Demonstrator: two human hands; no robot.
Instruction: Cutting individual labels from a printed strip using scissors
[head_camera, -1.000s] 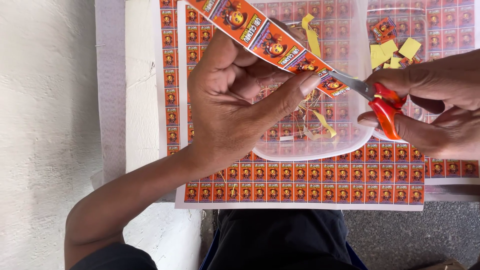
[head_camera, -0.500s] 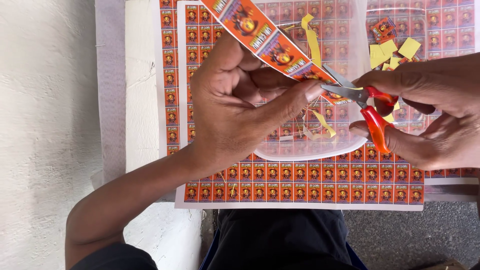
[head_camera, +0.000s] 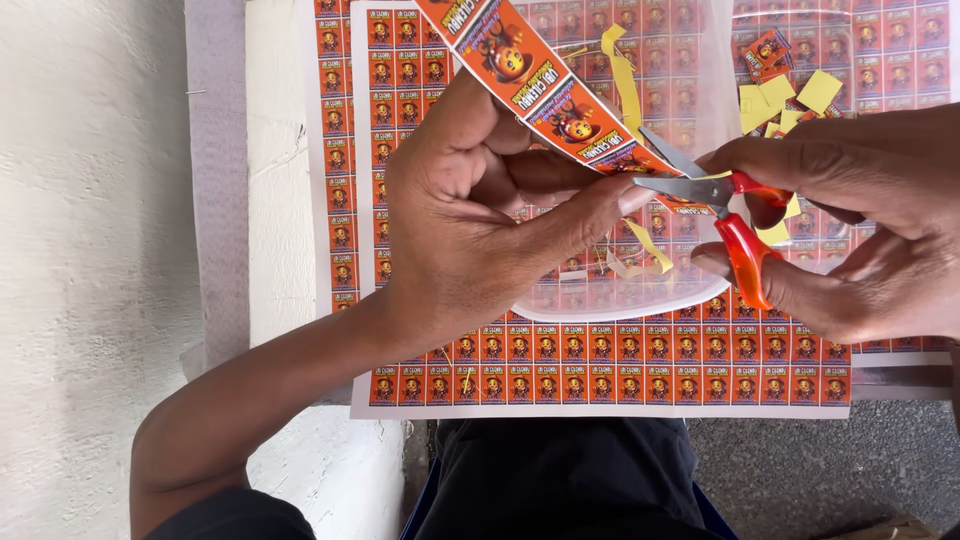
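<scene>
l hand pinches label strip above clear tray; r hand grips scissors, blades open at strip end. mid-cut; next snip needs square aim.

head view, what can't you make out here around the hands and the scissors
- Strip, head view: its far end is cut off by the top edge.
- Scissors: the blade tips sit against the strip, so the cut line is hidden.
- Right hand: cut off by the right edge.
- Tray: mostly hidden by the left hand.
</scene>
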